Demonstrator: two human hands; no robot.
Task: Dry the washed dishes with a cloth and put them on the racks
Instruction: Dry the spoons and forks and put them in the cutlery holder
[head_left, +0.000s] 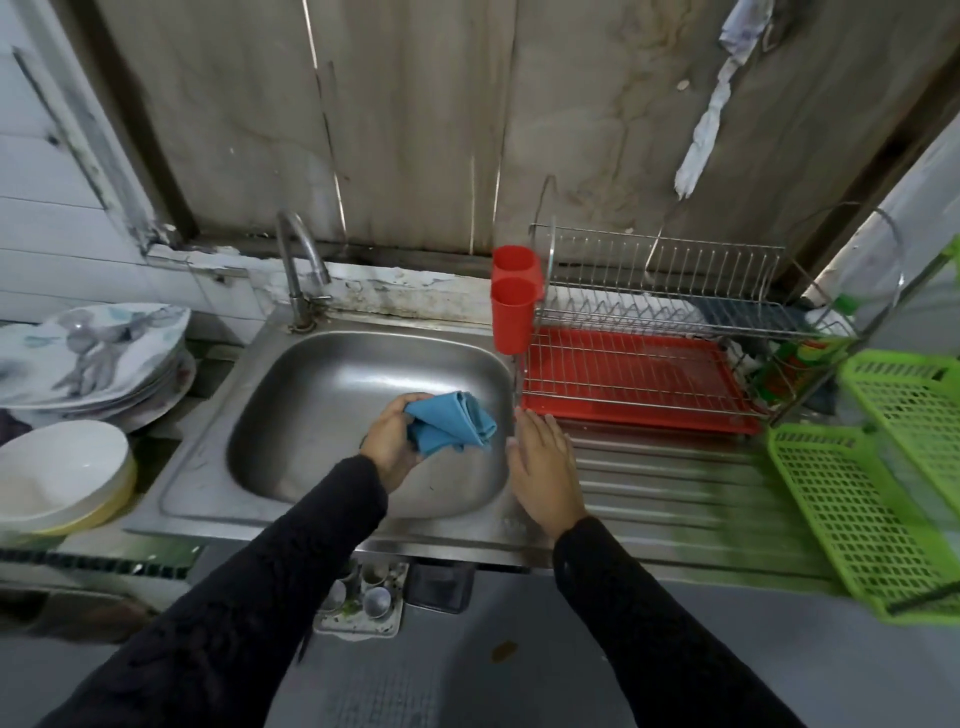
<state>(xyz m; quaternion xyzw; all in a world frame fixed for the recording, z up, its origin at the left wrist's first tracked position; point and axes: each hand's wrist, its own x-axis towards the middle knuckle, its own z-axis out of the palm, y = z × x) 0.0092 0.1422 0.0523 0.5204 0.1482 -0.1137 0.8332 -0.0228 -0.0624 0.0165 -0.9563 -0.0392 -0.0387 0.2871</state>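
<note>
- Cloth (451, 422): plain blue, matte, bunched into loose folds w/ one crisp crease across the top; no pattern visible.
- L hand (392, 447) grips the cloth's left end, fingers curled round it; most of the fabric sticks out to the right past the fingers and hangs above the sink (311, 395) basin.
- R hand (545, 467): fingers straight and together, palm down, holding nothing, over the sink's right rim by the ribbed drainboard (675, 483). It's just right of the cloth, small gap, not touching.
- Dishes: stack of patterned plates (98, 353) and a white bowl (57, 473) on the counter left of the sink, well apart from both hands.
- Wire rack (660, 291) over a red tray (634, 374) sits right of the sink; green baskets (852, 519) far right.
</note>
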